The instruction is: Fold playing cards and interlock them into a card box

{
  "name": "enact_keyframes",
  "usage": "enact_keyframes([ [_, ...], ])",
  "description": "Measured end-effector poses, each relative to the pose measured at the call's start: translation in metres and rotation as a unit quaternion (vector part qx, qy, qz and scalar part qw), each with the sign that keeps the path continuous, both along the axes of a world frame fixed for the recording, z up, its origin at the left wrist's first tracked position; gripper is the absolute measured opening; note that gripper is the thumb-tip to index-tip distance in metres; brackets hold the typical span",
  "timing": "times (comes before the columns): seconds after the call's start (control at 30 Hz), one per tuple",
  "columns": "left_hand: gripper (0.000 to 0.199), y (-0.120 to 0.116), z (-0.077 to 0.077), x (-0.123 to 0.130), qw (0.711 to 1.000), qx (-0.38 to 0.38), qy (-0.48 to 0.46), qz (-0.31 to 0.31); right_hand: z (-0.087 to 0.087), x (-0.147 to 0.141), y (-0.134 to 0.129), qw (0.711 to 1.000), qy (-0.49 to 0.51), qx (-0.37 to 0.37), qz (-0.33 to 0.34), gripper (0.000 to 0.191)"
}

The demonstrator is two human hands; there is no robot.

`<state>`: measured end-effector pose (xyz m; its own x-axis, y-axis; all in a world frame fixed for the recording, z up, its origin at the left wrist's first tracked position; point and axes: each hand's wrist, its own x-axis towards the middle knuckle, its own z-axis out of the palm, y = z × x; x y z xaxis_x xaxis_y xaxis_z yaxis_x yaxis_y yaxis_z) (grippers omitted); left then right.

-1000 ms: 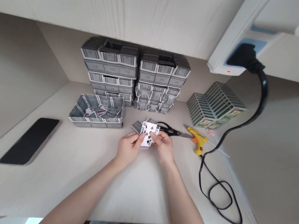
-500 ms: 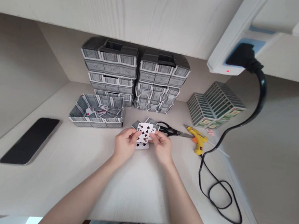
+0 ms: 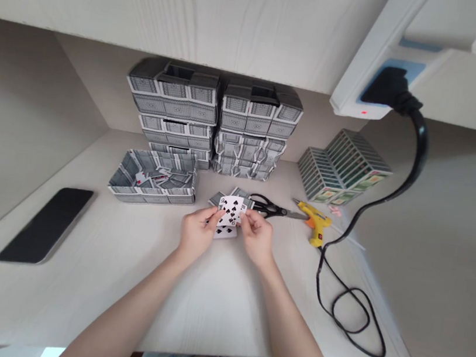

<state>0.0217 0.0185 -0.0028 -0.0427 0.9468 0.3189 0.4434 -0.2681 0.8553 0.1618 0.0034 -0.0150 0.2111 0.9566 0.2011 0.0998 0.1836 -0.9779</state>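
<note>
Between both hands are spade playing cards (image 3: 230,210), faces toward me, their edges overlapping. My left hand (image 3: 198,231) pinches them at the left edge, thumb on the face. At the right edge my right hand (image 3: 257,236) pinches them in the same way. Just below, another spade card (image 3: 225,233) shows in part; whether it is held or lies on the table cannot be made out. Behind the hands, face-down cards (image 3: 242,194) lie beside black-handled scissors (image 3: 269,208).
An open box made of cards (image 3: 151,195) holds loose cards. Behind it stand stacked card-built boxes (image 3: 178,102). A phone (image 3: 47,225) lies at left. At right are a yellow glue gun (image 3: 317,222), card packs (image 3: 346,167) and a looping black cord (image 3: 419,151) from a power strip (image 3: 360,95).
Both hands keep their pinch on the cards, with only a tiny shift of the fingers. The camera view has moved slightly; the other things stay where they were.
</note>
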Motion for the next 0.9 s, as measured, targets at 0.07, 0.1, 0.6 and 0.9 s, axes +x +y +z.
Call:
enact_keyframes([
  [0.07, 0.026, -0.001, 0.000, 0.000, 1.000, 0.003, 0.013, -0.012, 0.001, -0.001, -0.001, 0.999, -0.040, 0.009, -0.025, 0.021],
  [0.1, 0.027, -0.001, 0.001, 0.001, 1.000, 0.004, 0.021, -0.019, 0.002, -0.001, -0.002, 0.997, -0.061, 0.012, -0.036, 0.021],
  [0.6, 0.023, -0.021, 0.001, 0.014, 0.972, 0.158, 0.132, -0.118, 0.001, -0.012, -0.011, 0.932, -0.300, 0.032, -0.199, 0.026],
  [0.9, 0.028, -0.017, 0.004, 0.010, 0.980, 0.116, 0.138, -0.079, 0.004, -0.006, -0.007, 0.962, -0.215, 0.070, -0.154, 0.027],
])
